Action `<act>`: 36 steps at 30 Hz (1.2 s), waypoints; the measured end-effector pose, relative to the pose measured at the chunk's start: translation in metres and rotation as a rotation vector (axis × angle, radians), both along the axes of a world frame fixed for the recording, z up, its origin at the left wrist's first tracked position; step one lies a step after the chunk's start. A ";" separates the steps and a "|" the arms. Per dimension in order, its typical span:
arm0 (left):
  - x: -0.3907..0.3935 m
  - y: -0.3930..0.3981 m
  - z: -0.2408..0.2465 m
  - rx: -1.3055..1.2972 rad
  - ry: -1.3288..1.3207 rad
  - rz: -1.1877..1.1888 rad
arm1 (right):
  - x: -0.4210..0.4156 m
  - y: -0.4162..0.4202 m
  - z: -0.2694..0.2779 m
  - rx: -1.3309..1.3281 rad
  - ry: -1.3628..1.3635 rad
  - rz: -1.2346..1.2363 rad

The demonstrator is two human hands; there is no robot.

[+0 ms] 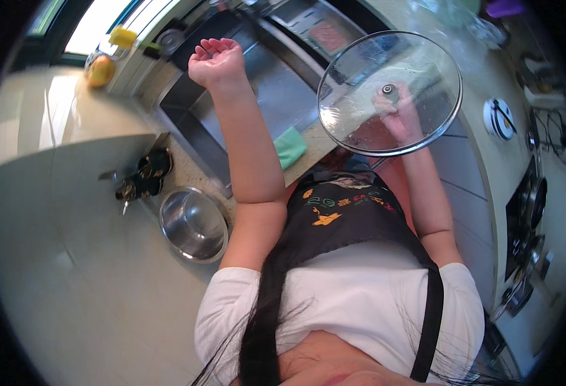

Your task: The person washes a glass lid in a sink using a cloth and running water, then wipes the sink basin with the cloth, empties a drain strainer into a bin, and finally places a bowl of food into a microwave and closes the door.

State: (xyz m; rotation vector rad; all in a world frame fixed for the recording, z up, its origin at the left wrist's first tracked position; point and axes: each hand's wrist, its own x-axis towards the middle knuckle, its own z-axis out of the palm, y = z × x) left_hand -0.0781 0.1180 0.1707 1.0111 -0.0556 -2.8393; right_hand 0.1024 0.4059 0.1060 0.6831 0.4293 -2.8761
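Note:
My right hand holds a round glass pot lid by its knob, seen through the glass. The lid has a metal rim and drops of water on it, and it is raised above the counter edge to the right of the sink. Over the left part of the stainless steel sink is my left hand, palm up, fingers loosely curled, with nothing in it. A light green cloth hangs over the sink's front edge, partly hidden by my left forearm.
A steel bowl stands left of my arm, near dark containers with utensils. Behind the sink is a faucet; pinkish food lies in a tray beside it. A cooktop with a pan runs along the right.

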 end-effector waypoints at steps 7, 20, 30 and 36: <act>0.062 0.162 -0.034 -0.132 0.412 -0.611 | 0.092 0.107 0.030 -0.213 0.216 -0.194; 0.188 0.452 -0.012 -0.317 0.530 -1.282 | 0.266 0.368 0.069 -0.199 0.348 -0.855; 0.159 0.594 0.010 -0.301 0.695 -1.492 | 0.304 0.546 0.098 -0.027 0.310 -1.364; 0.147 0.624 0.004 -0.291 0.604 -1.491 | 0.298 0.656 0.101 -0.041 0.389 -1.310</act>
